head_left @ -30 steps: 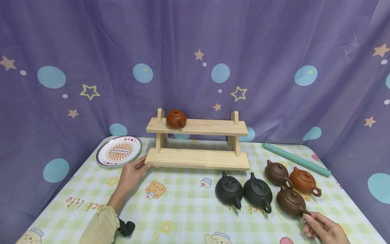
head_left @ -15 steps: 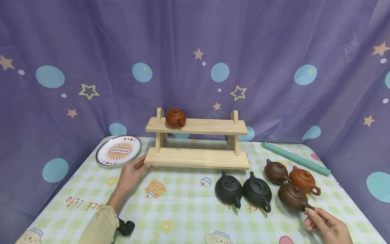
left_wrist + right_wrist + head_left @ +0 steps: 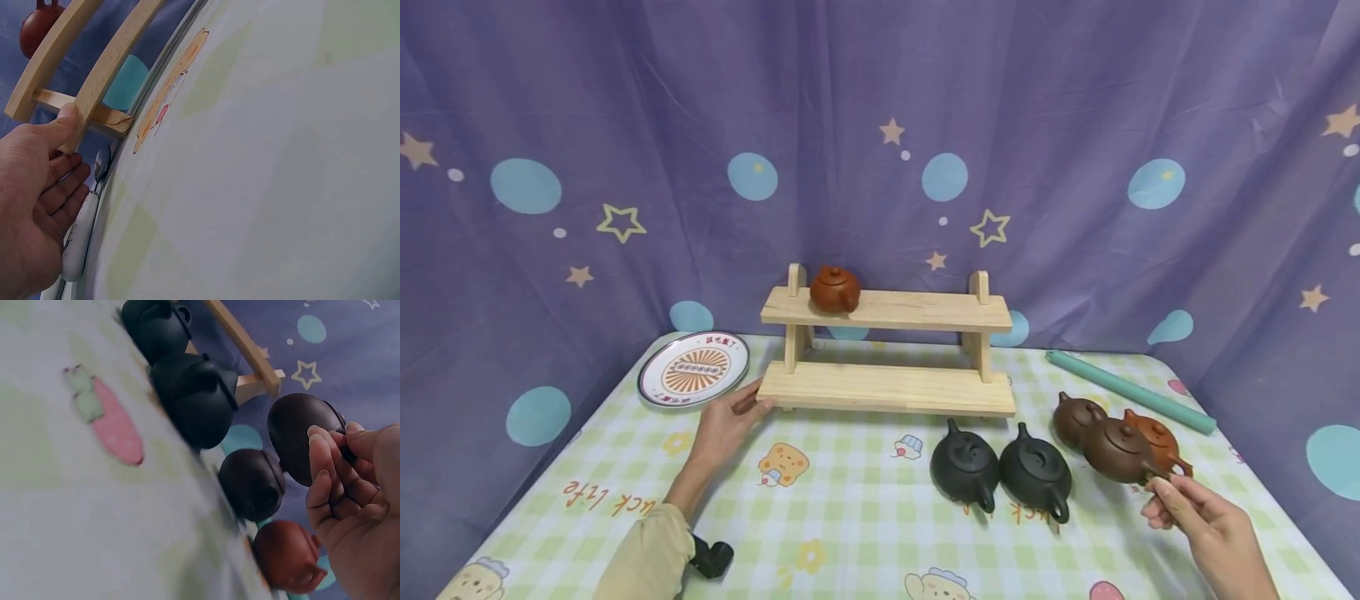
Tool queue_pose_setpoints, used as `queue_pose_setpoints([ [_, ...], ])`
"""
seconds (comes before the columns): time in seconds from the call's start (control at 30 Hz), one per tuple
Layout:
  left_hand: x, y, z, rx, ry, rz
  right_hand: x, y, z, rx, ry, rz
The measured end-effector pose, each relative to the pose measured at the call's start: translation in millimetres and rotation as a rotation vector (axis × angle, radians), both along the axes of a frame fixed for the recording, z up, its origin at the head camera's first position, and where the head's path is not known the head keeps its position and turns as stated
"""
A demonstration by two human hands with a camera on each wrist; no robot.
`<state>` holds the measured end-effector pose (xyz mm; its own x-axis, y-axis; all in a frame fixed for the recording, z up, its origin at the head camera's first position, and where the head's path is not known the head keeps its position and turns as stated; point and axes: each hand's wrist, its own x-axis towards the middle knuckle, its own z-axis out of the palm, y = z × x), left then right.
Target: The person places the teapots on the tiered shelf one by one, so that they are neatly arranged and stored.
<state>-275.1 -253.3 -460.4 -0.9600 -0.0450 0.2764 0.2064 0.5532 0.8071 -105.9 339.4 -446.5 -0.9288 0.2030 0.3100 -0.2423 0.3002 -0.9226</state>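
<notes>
While left grip [image 3: 725, 427] holds shelf [image 3: 886, 389], right grip [image 3: 1204, 518] pinches brown teapot [image 3: 1117, 452]

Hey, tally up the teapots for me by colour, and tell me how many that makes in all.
Black teapots: 2
Brown teapots: 2, one held in the right hand
Red-orange teapots: 2, one on the shelf
Total: 6

A star-printed purple curtain [image 3: 1037, 108] hangs behind the green-checked tablecloth [image 3: 872, 525].
</notes>
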Motion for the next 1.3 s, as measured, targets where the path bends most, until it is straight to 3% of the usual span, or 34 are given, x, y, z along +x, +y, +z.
queue_pose_setpoints([
  [0.27, 2.3, -0.3, 2.0, 0.008, -0.004, -0.002, -18.8, -13.7, 17.9, -0.018, 0.099, 0.143],
  [0.83, 1.1, -0.1, 1.7, -0.003, 0.016, -0.012, -61.2, -45.0, 41.6, 0.071, 0.152, 0.184],
  [1.3, 3.1, -0.6, 1.4, 0.007, -0.018, -0.012, -103.4, -72.6, 56.6, -0.134, 0.175, 0.322],
])
